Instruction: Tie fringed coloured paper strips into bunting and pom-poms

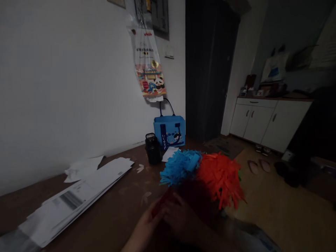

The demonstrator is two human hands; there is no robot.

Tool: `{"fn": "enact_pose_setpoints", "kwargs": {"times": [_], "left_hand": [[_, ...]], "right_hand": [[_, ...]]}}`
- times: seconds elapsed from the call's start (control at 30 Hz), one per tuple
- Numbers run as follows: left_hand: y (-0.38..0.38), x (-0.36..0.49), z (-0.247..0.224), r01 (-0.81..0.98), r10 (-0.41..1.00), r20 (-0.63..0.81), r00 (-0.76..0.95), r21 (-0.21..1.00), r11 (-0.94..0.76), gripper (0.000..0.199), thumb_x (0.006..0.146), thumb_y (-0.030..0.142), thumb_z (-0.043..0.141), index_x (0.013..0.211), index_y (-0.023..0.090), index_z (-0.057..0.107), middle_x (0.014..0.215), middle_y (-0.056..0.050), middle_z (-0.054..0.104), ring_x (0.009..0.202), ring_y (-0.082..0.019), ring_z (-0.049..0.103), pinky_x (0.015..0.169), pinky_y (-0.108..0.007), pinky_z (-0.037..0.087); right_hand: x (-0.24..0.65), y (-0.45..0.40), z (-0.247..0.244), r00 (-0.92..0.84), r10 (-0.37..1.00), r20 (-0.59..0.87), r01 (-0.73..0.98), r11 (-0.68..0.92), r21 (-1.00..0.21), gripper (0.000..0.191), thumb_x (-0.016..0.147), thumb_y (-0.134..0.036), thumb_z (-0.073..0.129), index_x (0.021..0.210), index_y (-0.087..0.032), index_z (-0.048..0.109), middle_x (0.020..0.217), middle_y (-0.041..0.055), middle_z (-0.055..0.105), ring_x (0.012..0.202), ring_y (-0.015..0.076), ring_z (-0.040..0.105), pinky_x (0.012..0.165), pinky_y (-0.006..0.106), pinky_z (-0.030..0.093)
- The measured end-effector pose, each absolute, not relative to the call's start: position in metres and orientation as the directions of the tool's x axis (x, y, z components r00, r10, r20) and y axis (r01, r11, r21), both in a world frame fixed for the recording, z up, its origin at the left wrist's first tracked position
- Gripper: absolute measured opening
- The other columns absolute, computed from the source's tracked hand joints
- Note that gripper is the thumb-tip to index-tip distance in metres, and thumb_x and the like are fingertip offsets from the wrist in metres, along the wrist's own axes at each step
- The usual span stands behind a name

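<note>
Low in the middle of the head view, my left hand (pixel 147 222) is closed around a dark red thing (pixel 163 203), whose kind I cannot make out in the dim light. My right hand (pixel 181 217) presses its curled fingers against the same thing from the other side. Just beyond the hands lie a blue fringed pom-pom (pixel 181 167) and an orange-red fringed pom-pom (pixel 220 178), side by side and touching. Deep shadow hides the area below the pom-poms and much of the fingers.
On the brown table (pixel 118 199) lie long stacked papers (pixel 78 196) and a crumpled white sheet (pixel 84 168). A black bottle-like container (pixel 153 150) stands before a blue tote bag (pixel 170 129). A plastic bag (pixel 148 66) hangs above. Slippers (pixel 253 167) lie on the floor right.
</note>
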State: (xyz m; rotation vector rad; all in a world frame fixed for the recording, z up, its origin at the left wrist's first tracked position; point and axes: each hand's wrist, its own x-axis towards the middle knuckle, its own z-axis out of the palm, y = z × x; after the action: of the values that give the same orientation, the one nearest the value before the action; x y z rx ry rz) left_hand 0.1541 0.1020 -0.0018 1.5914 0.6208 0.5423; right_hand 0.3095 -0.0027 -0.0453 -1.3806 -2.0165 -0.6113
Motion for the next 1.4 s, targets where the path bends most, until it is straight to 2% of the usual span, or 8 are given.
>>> {"fn": "enact_pose_setpoints", "kwargs": {"times": [0.1,0.23,0.5,0.63,0.77,1.0,1.13,1.4], "left_hand": [[0.111,0.15,0.002,0.061,0.717,-0.137,0.684,0.99,0.131,0.063,0.062,0.059,0.079,0.107,0.016,0.07,0.107,-0.011,0.074,0.103,-0.035,0.067,0.095,-0.045,0.052],[0.128,0.116,0.03,0.077,0.82,-0.204,0.535,0.978,0.194,0.062,0.058,0.06,0.082,0.104,0.019,0.071,0.102,-0.008,0.076,0.097,-0.032,0.069,0.084,-0.039,0.057],[0.088,0.069,0.071,0.167,0.841,0.199,0.503,0.933,-0.32,0.044,0.076,0.059,0.068,0.097,0.022,0.076,0.109,-0.007,0.072,0.106,-0.03,0.064,0.096,-0.035,0.05],[0.077,0.046,0.062,0.193,0.874,0.298,0.384,0.9,-0.392,0.049,0.08,0.053,0.065,0.12,0.023,0.064,0.122,-0.009,0.065,0.112,-0.029,0.061,0.097,-0.037,0.05],[0.068,0.024,0.051,0.26,0.898,0.428,0.105,0.859,-0.44,0.054,0.08,0.049,0.066,0.125,0.022,0.055,0.13,-0.011,0.057,0.117,-0.03,0.057,0.1,-0.042,0.047],[0.021,0.049,-0.002,0.002,0.982,0.062,0.176,0.998,-0.063,0.064,0.075,0.057,0.067,0.127,0.021,0.06,0.132,-0.011,0.06,0.126,-0.032,0.052,0.104,-0.042,0.045],[0.014,0.05,-0.035,-0.199,0.972,-0.234,0.01,0.952,0.231,0.053,0.077,0.052,0.068,0.117,0.018,0.067,0.132,-0.013,0.061,0.131,-0.033,0.047,0.113,-0.047,0.035],[-0.001,0.044,-0.038,-0.516,0.929,-0.293,0.227,0.773,0.369,0.046,0.075,0.048,0.071,0.109,0.017,0.068,0.116,-0.011,0.07,0.111,-0.028,0.063,0.097,-0.04,0.049]], "right_hand": [[0.312,-0.018,-0.024,-0.195,0.617,0.762,0.923,0.379,-0.07,0.049,0.092,-0.055,0.053,0.12,-0.015,0.058,0.121,0.0082,0.068,0.117,0.0211,0.059,0.115,0.045,0.032],[0.342,-0.048,0.01,0.056,0.605,0.794,0.956,0.196,-0.217,0.029,0.097,-0.021,0.049,0.125,-0.021,0.057,0.117,0.0069,0.07,0.113,0.0193,0.062,0.102,0.041,0.048],[0.304,-0.006,0.033,0.208,0.752,0.625,0.73,0.306,-0.611,0.057,0.082,-0.037,0.071,0.133,-0.02,0.053,0.128,0.0108,0.063,0.115,0.0247,0.061,0.094,0.038,0.052],[0.275,0.014,0.06,0.056,0.765,0.641,0.681,0.44,-0.585,0.022,0.092,-0.029,0.058,0.075,-0.021,0.069,0.08,-0.0008,0.072,0.076,0.0137,0.068,0.071,0.023,0.053],[0.27,0.02,0.077,0.153,0.663,0.733,0.758,0.397,-0.518,0.024,0.096,-0.027,0.05,0.083,-0.018,0.068,0.084,0.0063,0.071,0.08,0.0192,0.065,0.075,0.031,0.051],[0.207,0.011,0.036,-0.089,0.63,0.772,0.825,0.48,-0.297,0.026,0.095,-0.023,0.045,0.091,-0.018,0.07,0.09,0.0092,0.073,0.081,0.0216,0.067,0.075,0.034,0.053],[0.19,-0.005,0.003,-0.173,0.776,0.607,0.711,0.525,-0.468,0.02,0.09,-0.019,0.056,0.104,-0.02,0.07,0.106,0.0043,0.073,0.095,0.0195,0.067,0.086,0.032,0.054],[0.19,-0.01,-0.013,-0.193,0.765,0.614,0.742,0.523,-0.418,0.018,0.091,-0.014,0.053,0.098,-0.019,0.07,0.089,0.0057,0.069,0.082,0.0205,0.061,0.076,0.037,0.049]]}}
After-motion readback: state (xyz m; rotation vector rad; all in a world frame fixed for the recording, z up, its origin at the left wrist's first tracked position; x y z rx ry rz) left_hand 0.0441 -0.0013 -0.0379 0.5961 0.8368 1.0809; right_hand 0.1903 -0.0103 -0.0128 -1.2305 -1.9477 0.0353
